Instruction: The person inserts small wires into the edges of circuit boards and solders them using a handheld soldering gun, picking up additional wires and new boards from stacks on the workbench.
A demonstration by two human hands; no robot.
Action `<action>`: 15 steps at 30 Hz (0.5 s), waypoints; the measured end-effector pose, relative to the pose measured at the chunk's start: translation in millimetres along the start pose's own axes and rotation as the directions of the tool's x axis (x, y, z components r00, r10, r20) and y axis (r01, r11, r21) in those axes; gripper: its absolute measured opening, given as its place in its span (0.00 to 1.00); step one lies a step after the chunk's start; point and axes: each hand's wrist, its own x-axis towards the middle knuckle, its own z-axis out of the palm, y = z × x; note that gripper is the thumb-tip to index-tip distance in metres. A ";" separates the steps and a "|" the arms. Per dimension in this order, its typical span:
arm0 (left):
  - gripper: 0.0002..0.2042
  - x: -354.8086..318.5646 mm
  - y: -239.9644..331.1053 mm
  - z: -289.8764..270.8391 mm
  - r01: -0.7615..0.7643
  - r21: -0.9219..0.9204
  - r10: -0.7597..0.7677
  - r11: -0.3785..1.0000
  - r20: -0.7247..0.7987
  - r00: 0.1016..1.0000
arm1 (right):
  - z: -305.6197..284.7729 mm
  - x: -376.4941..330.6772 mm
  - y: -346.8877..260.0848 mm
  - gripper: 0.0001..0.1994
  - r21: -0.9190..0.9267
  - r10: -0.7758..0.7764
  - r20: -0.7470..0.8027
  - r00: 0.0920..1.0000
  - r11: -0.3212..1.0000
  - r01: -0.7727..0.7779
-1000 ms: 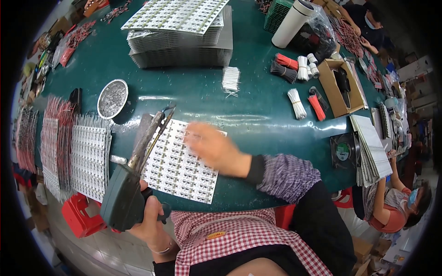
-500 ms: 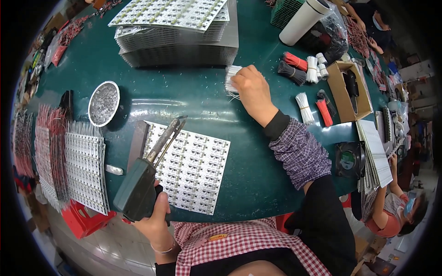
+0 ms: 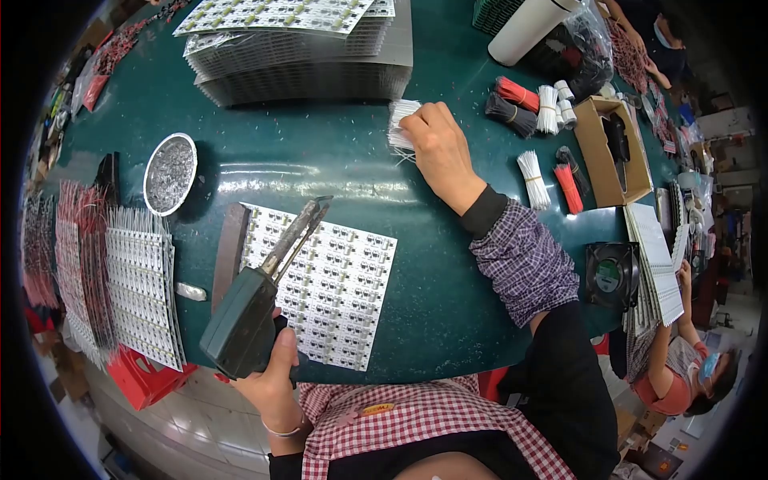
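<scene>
My left hand (image 3: pixel 272 384) grips a dark green soldering gun (image 3: pixel 240 320) by its handle, its long metal tip pointing up and away over a white circuit board panel (image 3: pixel 336 296). The panel lies flat on the green table, rows of small parts across it, beside a dark bar (image 3: pixel 230 252). My right hand (image 3: pixel 444 152) is farther off, fingers pinched at the edge of a bundle of short white wires (image 3: pixel 400 120). Its fingertips are partly hidden, so how many wires they hold does not show. A white bowl (image 3: pixel 192 172) of silvery scraps stands left of the panel.
A tall stack of circuit panels (image 3: pixel 296 72) stands at the back. Wired panels (image 3: pixel 140 280) lean at the left edge. At the right are tied wire bundles (image 3: pixel 532 180), a cardboard box (image 3: pixel 596 152), a fan (image 3: pixel 612 276) and a white cylinder (image 3: pixel 524 36). Two other people work nearby.
The whole view has shifted slightly. The soldering gun's tip has moved a little over the panel. My right hand stays pinched at the white wires, turned slightly.
</scene>
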 end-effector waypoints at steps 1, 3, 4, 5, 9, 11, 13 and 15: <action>0.26 -0.6 0.0 0.3 -0.005 -0.003 0.005 1.000 0.007 1.000 | -1.1 0.5 -1.0 0.10 -0.014 0.033 0.006 0.999 0.999 -0.033; 0.26 -2.1 0.7 1.4 -0.002 0.000 0.002 1.000 0.008 1.000 | -5.2 1.5 -3.9 0.10 -0.022 0.002 -0.015 1.000 1.000 -0.003; 0.26 -2.9 1.2 2.1 0.005 -0.011 -0.005 1.000 0.020 1.000 | -8.4 1.5 -6.0 0.10 -0.038 0.007 -0.019 1.000 0.999 -0.008; 0.26 -3.8 1.8 2.8 0.004 0.002 -0.004 1.000 0.008 1.000 | -12.4 0.4 -8.9 0.10 -0.033 -0.010 -0.026 1.000 0.999 0.009; 0.25 -10.9 1.6 5.7 0.037 -0.004 -0.037 0.999 0.016 0.999 | -34.9 -23.3 -30.2 0.08 0.092 -0.016 -0.015 1.000 0.996 0.017; 0.24 -16.4 -0.5 5.4 0.066 -0.022 -0.066 0.998 0.015 0.998 | -45.4 -43.7 -44.3 0.08 0.153 -0.014 0.010 1.000 0.988 0.013; 0.22 -22.5 -5.0 3.8 0.138 0.010 -0.139 0.990 0.058 0.989 | -54.4 -64.2 -55.9 0.08 0.283 -0.015 0.056 0.998 0.959 -0.002; 0.22 -30.1 -12.8 3.2 0.132 0.025 -0.133 0.991 0.052 0.990 | -59.5 -79.4 -63.2 0.10 0.309 -0.037 0.073 0.997 0.951 0.013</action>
